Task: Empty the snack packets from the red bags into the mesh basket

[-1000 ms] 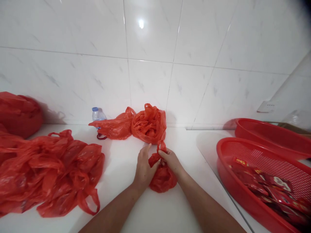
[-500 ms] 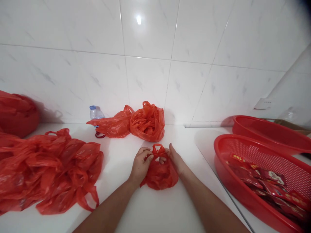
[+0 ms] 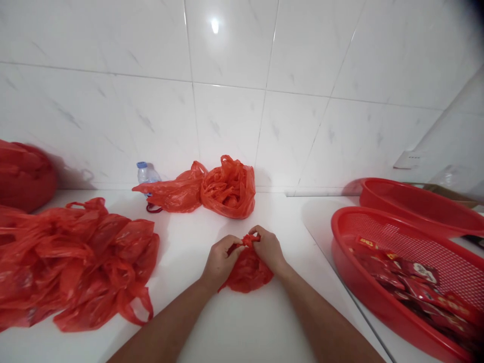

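Note:
A small filled red plastic bag (image 3: 247,272) rests on the white counter (image 3: 234,327) in front of me. My left hand (image 3: 219,261) pinches the bag's top from the left. My right hand (image 3: 266,248) is closed over the bag's handles from the right. Both hands meet at the bunched handles above the bag's body. What is inside the bag is hidden.
A pile of red plastic bags (image 3: 71,262) lies at the left, with a larger red bundle (image 3: 22,174) behind it. Two more red bags (image 3: 212,189) and a water bottle (image 3: 145,174) stand against the tiled wall. A red basket (image 3: 401,282) with red packets sits at the right, another red basket (image 3: 419,209) behind it.
My hands have drawn together over the bag's top. The handle loops that stood up half a second ago are now bunched tight between my fingers. The bag stays in place.

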The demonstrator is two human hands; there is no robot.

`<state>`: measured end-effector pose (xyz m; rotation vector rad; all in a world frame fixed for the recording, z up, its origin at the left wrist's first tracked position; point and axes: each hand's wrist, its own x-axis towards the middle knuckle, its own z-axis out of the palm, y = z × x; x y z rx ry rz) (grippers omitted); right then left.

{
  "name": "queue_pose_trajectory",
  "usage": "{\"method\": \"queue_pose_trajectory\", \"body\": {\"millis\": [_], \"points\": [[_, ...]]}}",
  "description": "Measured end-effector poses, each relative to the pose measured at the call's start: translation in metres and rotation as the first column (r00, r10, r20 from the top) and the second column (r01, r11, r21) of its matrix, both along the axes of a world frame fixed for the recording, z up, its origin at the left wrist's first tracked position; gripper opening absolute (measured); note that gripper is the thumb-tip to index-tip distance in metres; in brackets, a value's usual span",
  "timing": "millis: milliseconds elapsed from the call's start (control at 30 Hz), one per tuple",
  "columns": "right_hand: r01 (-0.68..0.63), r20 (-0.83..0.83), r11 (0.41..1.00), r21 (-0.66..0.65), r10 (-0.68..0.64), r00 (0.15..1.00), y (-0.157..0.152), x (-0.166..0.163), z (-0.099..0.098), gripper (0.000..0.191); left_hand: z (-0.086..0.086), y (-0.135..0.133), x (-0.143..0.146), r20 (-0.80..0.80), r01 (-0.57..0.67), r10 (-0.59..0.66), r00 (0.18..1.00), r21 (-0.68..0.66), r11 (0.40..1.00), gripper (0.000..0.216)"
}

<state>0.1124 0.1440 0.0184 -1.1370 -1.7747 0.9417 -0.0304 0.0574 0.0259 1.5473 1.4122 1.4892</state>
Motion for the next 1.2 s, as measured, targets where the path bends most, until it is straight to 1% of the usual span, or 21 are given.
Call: {"method": "queue_pose_trajectory", "body": {"millis": [33, 100, 167, 233, 300, 333, 367, 433, 500, 533, 600, 667, 700, 767, 833, 900, 967, 1033, 1100, 1133, 1200], "points": [[-0.002, -0.012, 1.0, 0.018, 0.002, 1.0, 0.0, 0.0, 0.0, 0.031, 0.0, 0.0, 0.001, -0.029, 0.002, -0.001, 1.0, 0.019, 1.0, 0.012], [-0.095, -0.095, 0.995, 0.005, 0.095, 0.991, 0.0, 0.0, 0.0, 0.037, -0.002, 0.0, 0.001, -0.078, -0.004, 0.007, 0.997, 0.036, 0.999, 0.011], [-0.245, -0.201, 0.966, -0.079, 0.226, 0.953, -0.001, 0.002, 0.002, 0.038, -0.004, 0.001, -0.001, -0.117, -0.009, 0.014, 0.993, 0.038, 0.999, 0.011], [-0.382, -0.337, 0.899, -0.214, 0.299, 0.893, -0.001, 0.005, 0.005, 0.033, -0.004, 0.002, -0.004, -0.152, -0.012, 0.02, 0.988, 0.051, 0.999, 0.011], [-0.46, -0.502, 0.832, -0.309, 0.267, 0.822, 0.001, 0.009, 0.008, 0.028, -0.002, 0.002, -0.008, -0.205, -0.036, 0.057, 0.977, 0.106, 0.994, 0.012], [-0.468, -0.566, 0.819, -0.333, 0.223, 0.794, 0.002, 0.012, 0.009, 0.029, 0.0, 0.001, -0.01, -0.246, -0.054, 0.092, 0.965, 0.156, 0.986, 0.012], [-0.449, -0.598, 0.825, -0.343, 0.177, 0.782, 0.004, 0.014, 0.009, 0.031, 0.002, -0.001, -0.011, -0.296, -0.068, 0.133, 0.946, 0.219, 0.973, 0.013], [-0.35, -0.574, 0.873, -0.34, 0.103, 0.812, 0.011, 0.017, 0.007, 0.032, 0.006, -0.008, -0.01, -0.396, -0.057, 0.213, 0.893, 0.371, 0.927, 0.01], [-0.227, -0.507, 0.923, -0.311, 0.042, 0.861, 0.021, 0.021, 0.001, 0.028, 0.011, -0.018, -0.003, -0.477, 0.05, 0.229, 0.848, 0.503, 0.863, 0.008], [-0.17, -0.479, 0.942, -0.288, 0.012, 0.878, 0.027, 0.022, -0.002, 0.027, 0.013, -0.025, 0.003, -0.512, 0.13, 0.204, 0.834, 0.542, 0.83, 0.009], [-0.069, -0.449, 0.967, -0.244, -0.049, 0.892, 0.037, 0.025, -0.01, 0.026, 0.017, -0.039, 0.019, -0.582, 0.302, 0.104, 0.807, 0.557, 0.774, 0.014], [0.013, -0.415, 0.979, -0.203, -0.098, 0.904, 0.045, 0.027, -0.016, 0.027, 0.019, -0.051, 0.036, -0.633, 0.433, 0.012, 0.774, 0.543, 0.72, 0.014], [0.04, -0.398, 0.982, -0.186, -0.113, 0.911, 0.047, 0.027, -0.019, 0.027, 0.02, -0.056, 0.043, -0.646, 0.472, -0.015, 0.764, 0.542, 0.696, 0.013], [0.067, -0.364, 0.985, -0.16, -0.122, 0.923, 0.048, 0.027, -0.021, 0.026, 0.021, -0.062, 0.053, -0.659, 0.508, -0.034, 0.752, 0.545, 0.666, 0.011], [0.053, -0.337, 0.988, -0.145, -0.099, 0.936, 0.045, 0.027, -0.02, 0.022, 0.021, -0.064, 0.056, -0.675, 0.523, -0.043, 0.736, 0.527, 0.671, 0.009], [0.003, -0.321, 0.989, -0.147, -0.05, 0.946, 0.039, 0.028, -0.016, 0.018, 0.021, -0.063, 0.054, -0.673, 0.517, -0.054, 0.737, 0.511, 0.686, 0.008], [-0.072, -0.307, 0.985, -0.156, 0.021, 0.951, 0.033, 0.031, -0.011, 0.014, 0.021, -0.061, 0.049, -0.63, 0.476, -0.049, 0.775, 0.532, 0.701, 0.023], [-0.13, -0.268, 0.981, -0.145, 0.088, 0.959, 0.029, 0.034, -0.006, 0.013, 0.019, -0.057, 0.042, -0.561, 0.385, -0.001, 0.828, 0.567, 0.728, 0.038], [-0.142, -0.191, 0.982, -0.121, 0.117, 0.975, 0.027, 0.036, -0.004, 0.02, 0.016, -0.051, 0.036, -0.522, 0.274, 0.078, 0.849, 0.563, 0.78, 0.049], [-0.138, -0.144, 0.984, -0.115, 0.121, 0.982, 0.027, 0.036, -0.003, 0.024, 0.014, -0.047, 0.033, -0.53, 0.225, 0.113, 0.841, 0.531, 0.817, 0.054], [-0.128, -0.058, 0.984, -0.123, 0.121, 0.991, 0.027, 0.035, -0.004, 0.028, 0.008, -0.039, 0.03, -0.595, 0.149, 0.146, 0.791, 0.418, 0.896, 0.065]]}}
